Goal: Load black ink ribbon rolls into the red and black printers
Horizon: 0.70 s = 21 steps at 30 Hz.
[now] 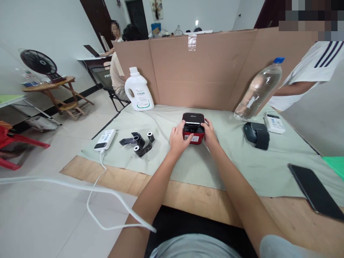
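Observation:
A small red and black box-shaped device (pixel 192 126) sits on the pale green cloth (pixel 204 165) in the middle of the table. My left hand (pixel 178 139) grips its left side, thumb on the front face. My right hand (pixel 209 134) holds its right side with the fingers curled against it. To the left of the device lies a strip of black film wound on small rolls (pixel 140 141).
A white power bank (pixel 105 139) with a white cable lies at the left. A white detergent jug (pixel 138 89) and a tilted clear bottle (pixel 258 91) stand by the cardboard wall (pixel 215 68). Right: black device (pixel 256 134), white device (pixel 274 123), dark phone (pixel 314 190), another person's arm (pixel 295 87).

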Each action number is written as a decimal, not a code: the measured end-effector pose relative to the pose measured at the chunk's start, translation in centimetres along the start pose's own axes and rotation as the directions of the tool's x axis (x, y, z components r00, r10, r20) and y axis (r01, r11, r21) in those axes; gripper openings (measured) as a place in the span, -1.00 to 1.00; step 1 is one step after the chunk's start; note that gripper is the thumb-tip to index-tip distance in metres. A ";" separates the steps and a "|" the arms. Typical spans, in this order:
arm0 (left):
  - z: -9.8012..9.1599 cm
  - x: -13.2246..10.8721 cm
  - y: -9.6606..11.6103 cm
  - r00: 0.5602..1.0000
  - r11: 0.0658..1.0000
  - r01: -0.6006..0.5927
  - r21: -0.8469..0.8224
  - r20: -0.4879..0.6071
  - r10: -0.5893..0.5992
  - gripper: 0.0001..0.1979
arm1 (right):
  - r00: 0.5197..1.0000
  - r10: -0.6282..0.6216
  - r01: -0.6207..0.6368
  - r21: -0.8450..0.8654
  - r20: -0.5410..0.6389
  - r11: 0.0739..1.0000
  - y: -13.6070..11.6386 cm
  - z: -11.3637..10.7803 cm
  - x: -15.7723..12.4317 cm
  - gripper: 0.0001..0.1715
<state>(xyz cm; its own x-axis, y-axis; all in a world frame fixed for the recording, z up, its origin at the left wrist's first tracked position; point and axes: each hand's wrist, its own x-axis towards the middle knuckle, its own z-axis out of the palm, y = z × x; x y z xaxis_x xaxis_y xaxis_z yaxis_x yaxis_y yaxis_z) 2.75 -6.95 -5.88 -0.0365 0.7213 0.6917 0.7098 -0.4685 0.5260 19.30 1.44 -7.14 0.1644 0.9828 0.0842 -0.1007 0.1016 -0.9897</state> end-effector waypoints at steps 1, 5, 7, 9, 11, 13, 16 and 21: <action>0.0 0.1 -0.2 0.999 0.998 0.051 -0.034 0.017 -0.051 -0.29 | 1.000 0.026 -0.025 0.029 -0.010 0.999 -0.1 0.1 0.0 -0.28; 0.1 0.4 -0.8 0.987 0.978 0.150 -0.145 0.087 -0.138 -0.24 | 0.997 0.068 -0.066 0.074 -0.025 0.995 -0.5 0.5 -0.2 -0.30; 0.1 0.5 -0.9 0.989 0.983 0.127 -0.135 0.095 -0.114 -0.33 | 0.998 0.056 -0.055 0.058 -0.018 0.997 -0.8 0.6 -0.2 -0.30; 0.1 0.6 -1.0 0.992 0.991 0.098 -0.094 0.095 -0.089 -0.40 | 1.000 0.017 -0.017 0.016 0.014 1.000 -1.1 0.7 -0.2 -0.28; 0.2 0.7 -0.9 0.993 0.995 0.084 -0.053 0.091 -0.079 -0.43 | 0.998 -0.030 0.032 -0.036 0.057 0.999 -1.3 0.6 -0.1 -0.27; 0.3 0.9 -0.9 0.993 0.996 0.085 -0.026 0.084 -0.083 -0.45 | 0.994 -0.064 0.071 -0.078 0.090 0.994 -1.5 0.4 -0.1 -0.27; 0.2 1.2 -0.8 0.993 0.996 0.085 -0.005 0.082 -0.084 -0.48 | 0.992 -0.080 0.090 -0.104 0.100 0.991 -1.7 0.3 -0.2 -0.27; 0.1 0.8 -0.9 0.994 0.998 0.055 -0.002 0.099 -0.055 -0.51 | 0.998 -0.042 0.042 0.002 0.049 0.999 -1.7 0.8 -1.4 -0.25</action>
<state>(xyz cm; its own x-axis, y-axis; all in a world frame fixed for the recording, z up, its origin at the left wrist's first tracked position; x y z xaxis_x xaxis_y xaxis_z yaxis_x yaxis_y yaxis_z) 2.12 -5.91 -5.90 -0.0054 0.7929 0.6093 0.7052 -0.4289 0.5645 18.48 -0.01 -5.53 0.1203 0.9840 0.1313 -0.0960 0.1431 -0.9850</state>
